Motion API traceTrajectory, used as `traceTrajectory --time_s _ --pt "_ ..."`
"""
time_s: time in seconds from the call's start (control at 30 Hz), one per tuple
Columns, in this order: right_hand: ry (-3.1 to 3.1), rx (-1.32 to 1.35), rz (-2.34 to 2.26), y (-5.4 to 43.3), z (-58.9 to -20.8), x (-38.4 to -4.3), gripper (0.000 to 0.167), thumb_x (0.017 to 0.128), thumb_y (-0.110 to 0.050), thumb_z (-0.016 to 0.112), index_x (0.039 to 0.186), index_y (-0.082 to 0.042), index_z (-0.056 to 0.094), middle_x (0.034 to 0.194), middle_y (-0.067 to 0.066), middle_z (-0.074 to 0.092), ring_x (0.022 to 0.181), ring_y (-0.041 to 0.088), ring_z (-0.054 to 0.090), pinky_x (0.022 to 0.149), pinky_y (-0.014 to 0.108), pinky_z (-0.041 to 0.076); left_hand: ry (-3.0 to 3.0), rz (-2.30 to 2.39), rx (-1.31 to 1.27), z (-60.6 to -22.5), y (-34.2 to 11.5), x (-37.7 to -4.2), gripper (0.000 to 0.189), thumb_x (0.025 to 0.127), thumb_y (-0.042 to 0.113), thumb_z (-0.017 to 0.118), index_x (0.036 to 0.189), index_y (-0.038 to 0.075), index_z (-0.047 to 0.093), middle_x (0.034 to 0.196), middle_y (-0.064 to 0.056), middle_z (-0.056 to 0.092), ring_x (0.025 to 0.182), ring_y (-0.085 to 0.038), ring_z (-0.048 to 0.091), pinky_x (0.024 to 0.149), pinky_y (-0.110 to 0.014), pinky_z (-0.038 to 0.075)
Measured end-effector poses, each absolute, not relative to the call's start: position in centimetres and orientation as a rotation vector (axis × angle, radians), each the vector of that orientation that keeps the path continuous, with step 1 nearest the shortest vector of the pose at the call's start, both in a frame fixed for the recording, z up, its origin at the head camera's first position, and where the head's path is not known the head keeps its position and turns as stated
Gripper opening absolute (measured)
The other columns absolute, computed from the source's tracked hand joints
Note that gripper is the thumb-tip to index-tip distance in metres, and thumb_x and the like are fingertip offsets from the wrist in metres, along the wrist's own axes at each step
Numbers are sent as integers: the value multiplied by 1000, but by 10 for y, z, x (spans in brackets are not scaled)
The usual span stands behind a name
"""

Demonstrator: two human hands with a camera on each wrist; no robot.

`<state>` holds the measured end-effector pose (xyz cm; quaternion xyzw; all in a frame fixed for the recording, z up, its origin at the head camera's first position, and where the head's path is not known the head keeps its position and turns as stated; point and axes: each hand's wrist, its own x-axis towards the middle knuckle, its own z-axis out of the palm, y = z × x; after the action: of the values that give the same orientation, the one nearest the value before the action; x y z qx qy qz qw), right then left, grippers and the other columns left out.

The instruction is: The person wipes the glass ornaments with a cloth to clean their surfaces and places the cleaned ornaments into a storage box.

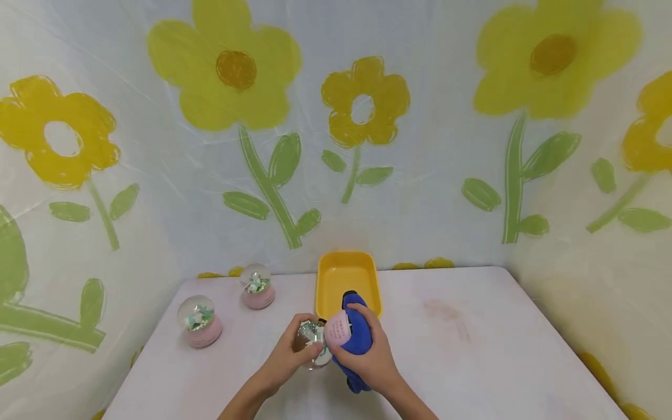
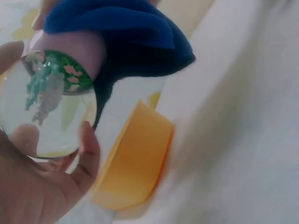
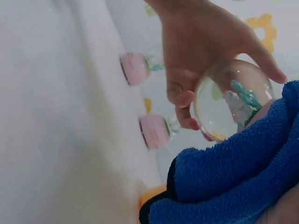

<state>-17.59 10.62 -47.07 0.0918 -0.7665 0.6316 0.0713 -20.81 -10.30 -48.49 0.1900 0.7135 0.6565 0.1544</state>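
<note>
A snow globe [image 1: 313, 343] with a clear ball and a pink base is held tilted on its side between both hands above the table. My left hand [image 1: 283, 354] grips the glass ball, fingers and thumb curved around it. Inside the ball, a green and white figure shows in the left wrist view. My right hand [image 1: 374, 359] holds a blue cloth [image 1: 360, 331] with a dark edge against the pink base [image 1: 338, 330]. Part of the cloth hangs below the hand. In the right wrist view, the cloth [image 3: 233, 177] hides most of the base.
Two more snow globes with pink bases stand on the left of the table: a nearer one [image 1: 201, 326] and a farther one [image 1: 257, 290]. A yellow tray [image 1: 321, 286] sits at the back edge, just beyond the hands. Flower-printed sheeting [image 1: 420, 175] surrounds the table.
</note>
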Motion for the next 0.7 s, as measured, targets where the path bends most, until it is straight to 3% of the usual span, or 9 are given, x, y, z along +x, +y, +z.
traceTrajectory --time_s 0.2,0.33,0.57,0.7 --pt "-2371 301 1769 109 -470 -174 78 73 -29 85 137 -40 42 137 5 44 113 37 50 83 54 52 1957 1996 482 -483 -100 -205 54 95 24 64 137 8 35 124 -20 52 101 -35 61 81 -46 55" --pt "-2428 368 1598 110 -463 -179 81 70 -36 88 136 -42 43 138 3 43 115 34 50 86 55 50 1896 2074 374 -481 -97 -204 54 94 22 65 136 9 34 130 -22 45 105 -34 59 82 -48 54" --pt "-2417 534 1421 117 -455 -188 89 65 -32 92 139 -38 43 140 -2 39 114 28 51 86 52 51 1885 2060 459 -477 -92 -210 51 95 26 64 135 19 34 133 -21 41 99 -35 64 74 -51 56" --pt "-2448 468 1490 117 -459 -179 90 65 -29 92 140 -39 42 139 1 40 117 31 49 87 55 49 1886 2119 442 -485 -94 -208 55 90 18 71 135 17 39 133 -19 41 105 -34 60 73 -50 56"
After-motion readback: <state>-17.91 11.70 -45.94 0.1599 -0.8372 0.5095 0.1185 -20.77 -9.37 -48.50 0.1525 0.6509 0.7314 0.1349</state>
